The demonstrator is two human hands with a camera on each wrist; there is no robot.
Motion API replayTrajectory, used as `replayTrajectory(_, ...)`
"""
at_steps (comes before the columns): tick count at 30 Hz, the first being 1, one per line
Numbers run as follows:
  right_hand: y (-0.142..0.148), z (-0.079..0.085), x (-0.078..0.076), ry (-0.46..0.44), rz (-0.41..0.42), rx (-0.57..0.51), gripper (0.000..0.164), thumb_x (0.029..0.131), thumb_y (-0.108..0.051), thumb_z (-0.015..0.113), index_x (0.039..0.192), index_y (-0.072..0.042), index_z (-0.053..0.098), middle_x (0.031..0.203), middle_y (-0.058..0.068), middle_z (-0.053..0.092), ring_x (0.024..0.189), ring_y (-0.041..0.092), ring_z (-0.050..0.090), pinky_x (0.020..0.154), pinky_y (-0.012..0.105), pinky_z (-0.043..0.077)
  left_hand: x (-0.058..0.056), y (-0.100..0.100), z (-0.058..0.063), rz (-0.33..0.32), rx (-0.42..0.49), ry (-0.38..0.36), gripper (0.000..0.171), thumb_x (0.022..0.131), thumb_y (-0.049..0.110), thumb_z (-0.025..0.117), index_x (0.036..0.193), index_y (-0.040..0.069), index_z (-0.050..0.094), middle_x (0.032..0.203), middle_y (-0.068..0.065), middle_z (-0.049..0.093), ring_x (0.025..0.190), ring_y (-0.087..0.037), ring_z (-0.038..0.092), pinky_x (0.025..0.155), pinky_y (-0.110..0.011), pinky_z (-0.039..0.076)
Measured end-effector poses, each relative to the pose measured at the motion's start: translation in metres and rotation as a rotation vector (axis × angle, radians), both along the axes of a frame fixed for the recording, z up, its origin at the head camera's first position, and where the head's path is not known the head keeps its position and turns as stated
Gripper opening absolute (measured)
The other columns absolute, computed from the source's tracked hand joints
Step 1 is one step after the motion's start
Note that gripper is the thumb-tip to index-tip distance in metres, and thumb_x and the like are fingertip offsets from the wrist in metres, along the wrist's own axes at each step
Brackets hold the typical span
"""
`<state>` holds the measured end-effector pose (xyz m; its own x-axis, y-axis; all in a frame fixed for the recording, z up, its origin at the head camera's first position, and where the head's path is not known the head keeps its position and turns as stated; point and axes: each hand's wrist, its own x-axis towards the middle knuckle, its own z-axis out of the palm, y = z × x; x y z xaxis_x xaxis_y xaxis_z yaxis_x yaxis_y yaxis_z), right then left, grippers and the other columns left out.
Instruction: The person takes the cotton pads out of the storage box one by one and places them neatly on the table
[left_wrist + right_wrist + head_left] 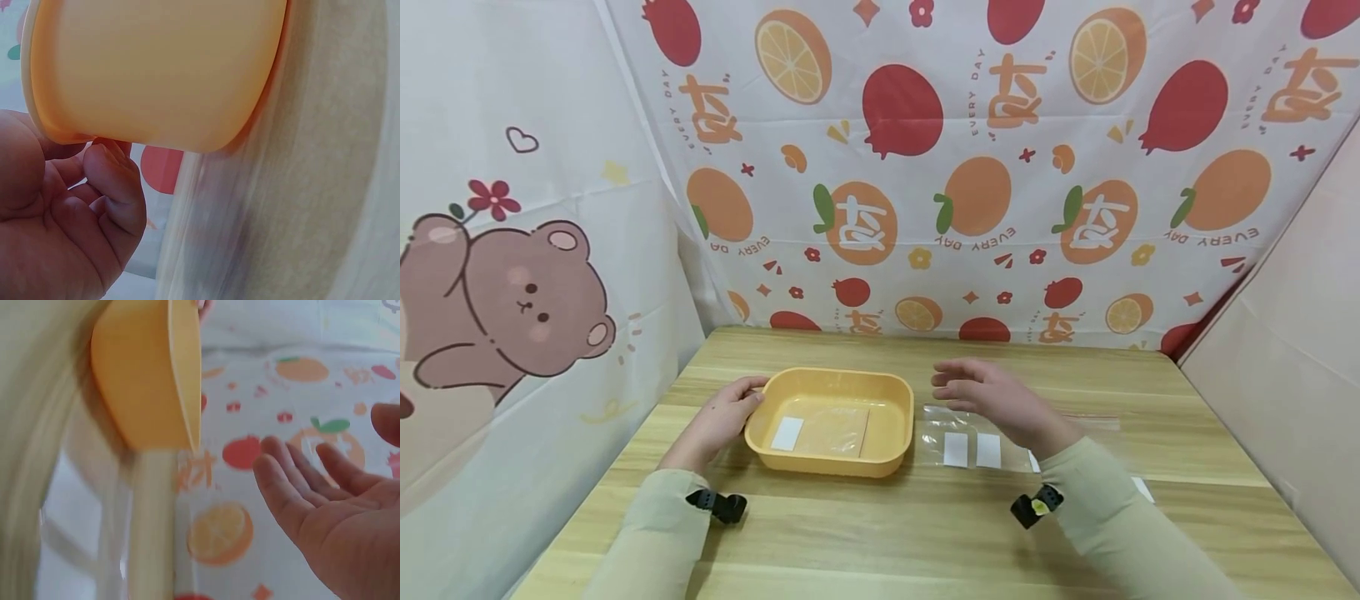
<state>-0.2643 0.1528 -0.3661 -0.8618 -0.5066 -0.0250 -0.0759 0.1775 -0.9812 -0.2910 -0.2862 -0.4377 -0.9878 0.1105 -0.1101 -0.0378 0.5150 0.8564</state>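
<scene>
A yellow plastic tray [827, 467] stands on the table, left of the middle. Inside it lies a clear zip bag [835, 429] with a white label [787, 433]. My left hand [718, 417] grips the tray's left end, thumb and fingers at the rim; in the left wrist view the curled fingers [115, 172] meet the tray's wall. To the right of the tray my right hand [988, 400] is raised over several flat clear bags [934, 433], fingers spread loosely and holding nothing. In the right wrist view its palm [356, 519] faces the tray.
More labelled clear bags [1093, 422] lie to the right, partly hidden behind the right forearm and sleeve. Behind the wooden table [880, 542] hangs a fruit-print cloth [910, 208]. A bear-print cloth [535, 300] borders the left side.
</scene>
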Motion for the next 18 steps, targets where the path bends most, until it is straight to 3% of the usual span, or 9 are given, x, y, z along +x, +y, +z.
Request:
replayTrajectory(8, -0.040, -0.014, 0.004, -0.157, 0.017, -0.193, 0.049, 0.106, -0.014, 0.050, 0.151, 0.001, 0.039, 0.149, 0.020, 0.044, 0.139, 0.040, 0.042, 0.113, 0.051, 0.033, 0.001, 0.000, 0.000, -0.009, -0.015, 0.015, 0.046, 0.111, 0.021, 0.040, 0.152, 0.000, 0.038, 0.118, -0.021, 0.057, 0.098, -0.028, 0.062, 0.080, -0.036, 0.054)
replayTrajectory(18, -0.092, -0.041, 0.004, -0.278, -0.006, -0.293, 0.052, 0.103, -0.009, 0.048, 0.151, 0.006, 0.035, 0.153, 0.030, 0.034, 0.143, 0.047, 0.032, 0.115, 0.058, 0.026, -0.002, -0.002, -0.002, -0.011, -0.009, 0.021, 0.046, 0.110, 0.022, 0.041, 0.152, 0.002, 0.040, 0.116, -0.021, 0.056, 0.096, -0.029, 0.062, 0.079, -0.038, 0.054)
